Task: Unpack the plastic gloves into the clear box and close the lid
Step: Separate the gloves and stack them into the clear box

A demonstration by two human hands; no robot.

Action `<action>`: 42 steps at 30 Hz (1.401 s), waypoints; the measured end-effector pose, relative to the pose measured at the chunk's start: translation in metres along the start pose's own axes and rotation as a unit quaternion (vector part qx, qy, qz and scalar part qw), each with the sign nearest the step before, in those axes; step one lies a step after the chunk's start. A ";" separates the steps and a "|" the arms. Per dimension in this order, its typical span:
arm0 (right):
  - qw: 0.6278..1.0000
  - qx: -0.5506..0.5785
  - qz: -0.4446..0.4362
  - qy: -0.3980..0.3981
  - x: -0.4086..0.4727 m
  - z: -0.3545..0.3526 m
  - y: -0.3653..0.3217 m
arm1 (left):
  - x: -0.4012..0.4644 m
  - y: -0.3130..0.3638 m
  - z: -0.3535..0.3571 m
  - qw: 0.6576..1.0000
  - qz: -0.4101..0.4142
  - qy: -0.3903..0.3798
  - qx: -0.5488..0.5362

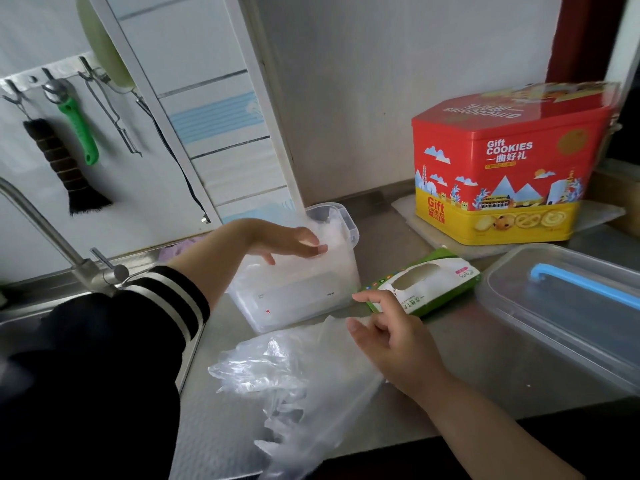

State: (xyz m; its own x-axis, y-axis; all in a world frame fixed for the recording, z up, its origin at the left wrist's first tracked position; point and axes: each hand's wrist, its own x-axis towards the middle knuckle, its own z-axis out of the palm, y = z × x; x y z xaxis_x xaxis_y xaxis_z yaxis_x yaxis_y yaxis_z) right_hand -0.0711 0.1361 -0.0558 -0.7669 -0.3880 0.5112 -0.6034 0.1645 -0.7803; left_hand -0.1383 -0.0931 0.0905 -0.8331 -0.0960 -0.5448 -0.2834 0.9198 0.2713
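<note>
At centre frame I see my left hand (291,242) reaching over the open top of the clear box (304,289), fingers straight and flat, palm down, resting on or just above the white crumpled plastic gloves (334,226) piled inside; I cannot tell whether the fingertips actually press them. The box stands on the steel counter (485,358), and I cannot make out its lid as a separate part.

My right hand (391,344) hovers lower, right of centre, with fingers spread and loosely bent, gripping nothing. Its index finger lies near or against the near end of the green and white glove packet (426,282), which sits just right of the box with its oval opening facing up. A loose heap of clear plastic gloves (294,386) lies on the counter under and left of that hand, reaching to the bottom edge.

At the right, a large clear lidded container (561,317) holds something with a blue strip. Behind it, upper right, stands a red and yellow cookie tin (502,174). On the left are the tap (52,233) and, hanging on wall hooks, a dark brush (65,168) and a green-handled tool (78,126).
</note>
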 end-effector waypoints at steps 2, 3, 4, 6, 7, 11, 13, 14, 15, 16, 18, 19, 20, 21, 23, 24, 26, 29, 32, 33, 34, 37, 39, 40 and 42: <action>1.000 -0.004 0.006 -0.018 0.000 0.001 0.001 | 0.010 -0.003 0.012 0.996 0.010 0.028 0.085; 1.000 -0.009 0.010 -0.024 -0.001 0.002 0.003 | 0.015 -0.005 0.017 0.990 0.025 0.063 0.123; 0.999 -0.012 0.012 -0.028 -0.001 0.003 0.004 | 0.017 -0.007 0.020 0.983 0.044 0.105 0.145; 0.999 -0.013 0.013 -0.029 0.000 0.004 0.007 | 0.014 -0.007 0.020 0.961 0.077 0.211 0.161; 0.999 -0.010 0.015 -0.030 0.000 0.004 0.007 | 0.008 -0.009 0.018 0.946 0.082 0.263 0.169; 1.000 0.004 0.013 -0.021 0.001 0.004 0.008 | -0.016 -0.006 0.007 0.910 0.075 0.369 0.175; 1.000 0.003 -0.001 0.005 0.001 0.004 0.008 | -0.025 -0.004 0.008 0.885 0.087 0.425 0.169; 1.000 0.003 -0.011 0.019 0.001 0.004 0.008 | -0.031 -0.002 0.011 0.861 0.105 0.469 0.166; 0.999 0.006 -0.019 0.031 0.001 0.004 0.008 | -0.037 0.000 0.017 0.833 0.135 0.513 0.159; 0.999 0.012 -0.026 0.042 0.001 0.004 0.007 | -0.044 0.003 0.026 0.809 0.173 0.543 0.147; 0.997 0.015 -0.040 0.066 0.001 0.003 0.005 | -0.063 0.015 0.046 0.805 0.230 0.537 0.102; 0.995 0.017 -0.046 0.082 0.001 0.003 0.004 | -0.071 0.023 0.058 0.834 0.236 0.491 0.081; 0.993 0.022 -0.051 0.101 0.000 0.003 0.004 | -0.078 0.030 0.070 0.876 0.226 0.421 0.065; 0.991 0.029 -0.055 0.121 0.000 0.003 0.004 | -0.083 0.036 0.080 0.917 0.202 0.341 0.047; 0.985 0.033 -0.064 0.158 0.000 0.003 0.004 | -0.084 0.038 0.095 0.969 0.156 0.190 0.003; 0.982 0.034 -0.068 0.171 -0.001 0.003 0.003 | -0.082 0.035 0.100 0.977 0.157 0.144 -0.010; 0.979 0.046 -0.067 0.186 0.000 0.003 0.000 | -0.079 0.023 0.103 0.974 0.190 0.114 -0.052; 0.978 0.085 -0.060 0.182 0.000 0.001 -0.006 | -0.083 0.013 0.100 0.963 0.200 0.121 -0.137; 0.980 0.144 -0.016 0.135 0.002 -0.003 -0.015 | -0.088 0.008 0.093 0.947 0.206 0.174 -0.176; 0.981 0.158 0.007 0.110 0.004 -0.005 -0.019 | -0.090 0.008 0.091 0.941 0.212 0.187 -0.184; 0.982 0.165 0.033 0.082 0.008 -0.004 -0.025 | -0.091 0.004 0.087 0.935 0.214 0.201 -0.197; 0.987 0.125 0.077 0.068 0.025 -0.008 -0.037 | -0.092 -0.003 0.076 0.921 0.208 0.254 -0.209; 0.987 0.108 0.067 0.094 0.040 -0.011 -0.045 | -0.099 -0.007 0.064 0.919 0.207 0.279 -0.186; 0.987 0.107 0.062 0.101 0.048 -0.012 -0.050 | -0.104 -0.010 0.056 0.928 0.206 0.266 -0.160; 0.989 0.093 0.059 0.095 0.066 -0.015 -0.059 | -0.118 -0.020 0.038 0.961 0.177 0.188 -0.096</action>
State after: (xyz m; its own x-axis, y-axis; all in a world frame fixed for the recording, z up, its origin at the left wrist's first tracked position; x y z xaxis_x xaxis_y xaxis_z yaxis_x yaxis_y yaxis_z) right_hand -0.0893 0.1142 0.0289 -0.8671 -0.1957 0.4581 -0.4709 0.0218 -0.8819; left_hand -0.0161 -0.0860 0.1198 -0.9960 0.0472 -0.0754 -0.0018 0.8367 0.5477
